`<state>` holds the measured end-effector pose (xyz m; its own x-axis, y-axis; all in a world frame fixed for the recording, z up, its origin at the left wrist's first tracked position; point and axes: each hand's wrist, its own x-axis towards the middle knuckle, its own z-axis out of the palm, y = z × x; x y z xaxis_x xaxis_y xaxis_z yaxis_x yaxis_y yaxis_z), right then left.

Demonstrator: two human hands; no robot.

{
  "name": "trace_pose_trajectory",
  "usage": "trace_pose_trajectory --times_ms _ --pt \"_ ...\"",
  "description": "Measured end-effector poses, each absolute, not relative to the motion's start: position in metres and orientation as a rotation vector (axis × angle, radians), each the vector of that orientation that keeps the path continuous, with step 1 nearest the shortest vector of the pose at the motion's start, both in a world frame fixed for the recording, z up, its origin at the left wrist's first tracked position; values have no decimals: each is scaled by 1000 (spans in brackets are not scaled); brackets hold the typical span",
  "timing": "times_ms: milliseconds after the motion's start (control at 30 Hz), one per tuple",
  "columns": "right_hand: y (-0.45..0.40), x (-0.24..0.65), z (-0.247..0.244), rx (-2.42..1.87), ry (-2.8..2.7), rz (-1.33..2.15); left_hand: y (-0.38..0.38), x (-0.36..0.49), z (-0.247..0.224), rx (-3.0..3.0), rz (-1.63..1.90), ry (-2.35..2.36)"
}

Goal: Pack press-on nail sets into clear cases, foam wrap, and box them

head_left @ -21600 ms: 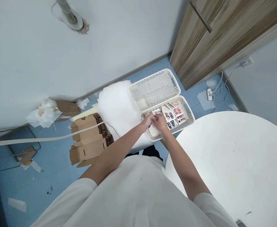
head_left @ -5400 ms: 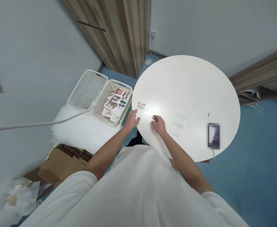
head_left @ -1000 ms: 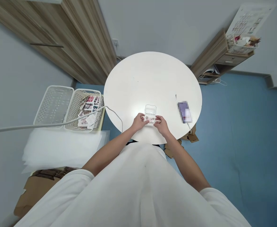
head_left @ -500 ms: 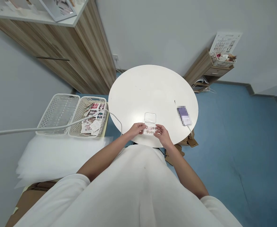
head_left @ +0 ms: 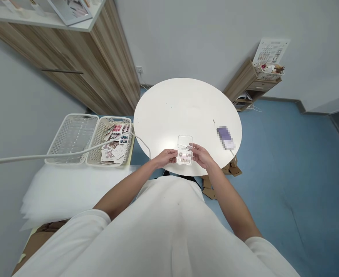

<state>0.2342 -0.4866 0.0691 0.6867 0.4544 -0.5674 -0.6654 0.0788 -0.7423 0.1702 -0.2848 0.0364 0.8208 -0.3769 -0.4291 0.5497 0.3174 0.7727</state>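
A small clear plastic box point(head_left: 184, 162) lies with its lid point(head_left: 185, 140) raised and tipped back, near the front edge of the round white table. Inside the box is a card with several small, round, shiny pieces in rows; their kind is too small to tell. My left hand point(head_left: 166, 157) is closed, with thumb and fingers pinching the box's left edge. On the other side, my right hand point(head_left: 201, 156) has its fingertips at the lid's right edge and its thumb by the box's right side.
The white table point(head_left: 187, 104) carries a pixelated purple object point(head_left: 225, 135) with a cable at right. Left stand two white baskets, one with clear cases point(head_left: 74, 134), one with printed cards point(head_left: 116, 142). A white cable point(head_left: 65, 154) crosses them. Cardboard point(head_left: 208, 188) lies below the table.
My right hand has moved up from the box's lower right side to the lid's edge. My left fingers have drawn back from over the card to the box's left edge.
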Motion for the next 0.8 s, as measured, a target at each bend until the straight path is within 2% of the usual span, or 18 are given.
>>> trace_pose_trajectory --times_ms 800 --pt "-492 208 64 -1257 206 675 -302 161 36 953 -566 319"
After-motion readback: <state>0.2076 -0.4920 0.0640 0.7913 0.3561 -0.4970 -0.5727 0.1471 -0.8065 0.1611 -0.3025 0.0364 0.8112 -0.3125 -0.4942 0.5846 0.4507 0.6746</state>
